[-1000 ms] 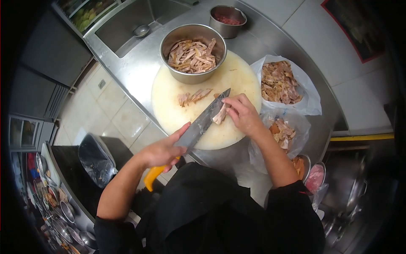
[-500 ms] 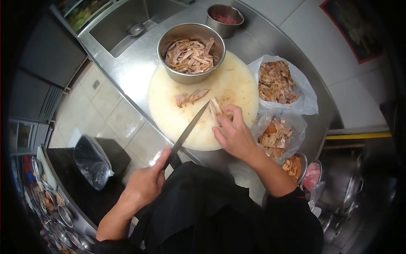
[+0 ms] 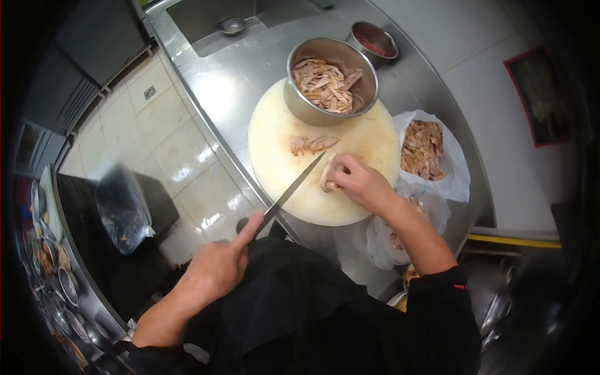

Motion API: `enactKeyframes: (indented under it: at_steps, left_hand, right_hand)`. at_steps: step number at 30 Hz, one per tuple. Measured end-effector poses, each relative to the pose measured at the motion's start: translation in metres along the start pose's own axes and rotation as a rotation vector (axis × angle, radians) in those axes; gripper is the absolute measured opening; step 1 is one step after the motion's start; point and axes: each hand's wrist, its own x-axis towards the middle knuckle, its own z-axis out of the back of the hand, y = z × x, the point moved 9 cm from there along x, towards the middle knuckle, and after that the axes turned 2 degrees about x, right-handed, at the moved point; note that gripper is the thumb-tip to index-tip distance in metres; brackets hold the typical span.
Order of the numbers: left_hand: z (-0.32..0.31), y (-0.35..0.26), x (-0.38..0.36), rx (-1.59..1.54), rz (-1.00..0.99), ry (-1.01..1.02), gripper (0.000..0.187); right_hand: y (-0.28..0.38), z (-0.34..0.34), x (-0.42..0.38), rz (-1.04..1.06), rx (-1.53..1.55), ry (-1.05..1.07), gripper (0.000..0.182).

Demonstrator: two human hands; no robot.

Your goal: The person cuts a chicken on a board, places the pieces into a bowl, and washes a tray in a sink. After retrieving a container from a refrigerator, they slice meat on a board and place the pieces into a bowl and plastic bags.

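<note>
My left hand (image 3: 219, 269) is closed round the handle of a long knife (image 3: 294, 186), index finger stretched along it. The blade slants over the round white cutting board (image 3: 281, 206), its tip close to the meat in my other hand. On the board, my right hand (image 3: 359, 178) grips a piece of cooked meat (image 3: 327, 178), partly hidden by the fingers. A few sliced meat strips (image 3: 312, 145) lie just beyond the knife tip. At the board's far edge stands a steel pot (image 3: 300, 103) with many cut meat strips (image 3: 325, 84) inside.
Right of the board is a plastic bag (image 3: 456, 165) of meat pieces, with a second clear bag (image 3: 378, 244) below it, partly behind my forearm. A smaller steel pot (image 3: 369, 32) with red contents stands behind. A sink (image 3: 206, 25) lies far left, a lined bin (image 3: 125, 212) lower left.
The view has shifted, so the board and pot appear further right. My right fingers have curled more tightly over the meat. The knife remains in my left hand.
</note>
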Motion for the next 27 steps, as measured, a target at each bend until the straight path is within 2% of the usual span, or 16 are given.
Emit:
enactKeyframes:
  at_steps: [3, 9, 13, 19, 22, 27]
  left_hand:
    - [-0.001, 0.0, 0.0, 0.029, 0.015, -0.014, 0.072]
    - [0.007, -0.006, 0.005, 0.12, 0.055, 0.051, 0.076]
    - [0.007, -0.011, 0.007, 0.215, 0.083, 0.11, 0.077]
    - [0.016, -0.015, 0.007, 0.232, 0.058, 0.096, 0.081]
    - [0.013, -0.022, 0.035, 0.299, 0.027, 0.005, 0.083]
    - [0.027, -0.023, 0.023, 0.311, 0.084, 0.206, 0.084]
  right_hand:
    - [0.007, -0.001, 0.003, 0.022, 0.051, -0.054, 0.017]
    - [0.017, -0.008, 0.023, 0.008, 0.059, 0.029, 0.026]
    - [0.02, -0.006, 0.018, -0.004, 0.1, -0.037, 0.03]
    - [0.016, -0.008, 0.016, -0.007, 0.127, -0.109, 0.032]
    - [0.017, -0.007, 0.016, 0.013, 0.135, -0.146, 0.034]
    - [0.013, -0.008, 0.01, 0.008, 0.133, -0.159, 0.037]
